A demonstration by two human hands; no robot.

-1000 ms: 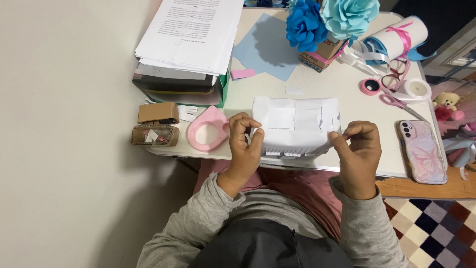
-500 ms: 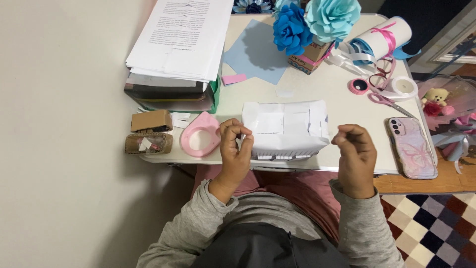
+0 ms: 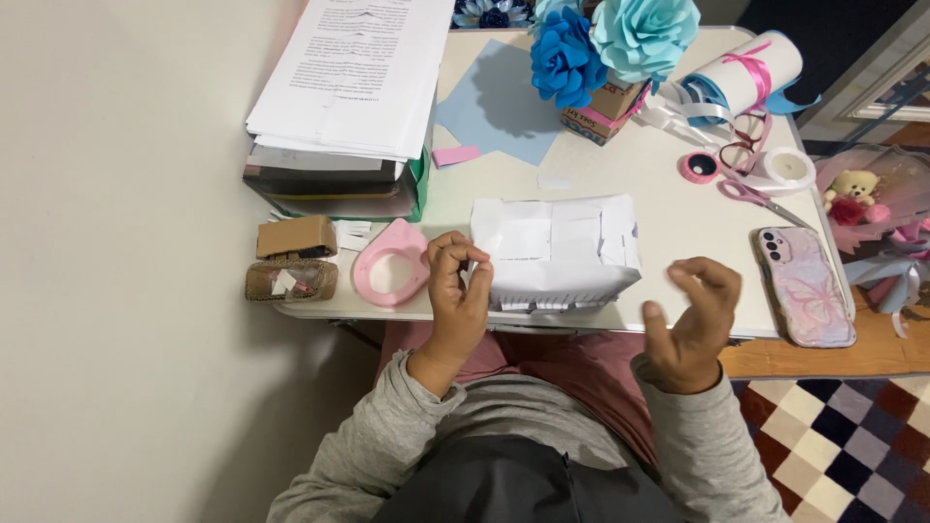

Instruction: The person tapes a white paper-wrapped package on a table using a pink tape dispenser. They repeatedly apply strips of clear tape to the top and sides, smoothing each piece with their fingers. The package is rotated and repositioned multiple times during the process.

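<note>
White folded paper lies flat on the worktop, close to the near edge and right in front of the person. The left hand has its grip pinched on the paper's left near corner, with the fingertips bunched tight together. The right hand is off to the right of the paper and does not touch it. Its fingers are curled but loose, and nothing big is in its grip; I cannot tell if a tiny scrap is there. It looks like the step in hand is fixing or pressing small bits on the paper. A next move would need both hands, one to hold the paper still and one to work gently on the thin strips along its near edge. Just left of the paper sits a pink ring-shaped tape holder, and left of that are two brown cardboard bits. Behind the paper to the left is a tall stack of printed sheets. Behind it are blue paper flowers. Right of the paper lie scissors and a phone. The paper's underside is hidden, and the flowers are cut off at the top.
</note>
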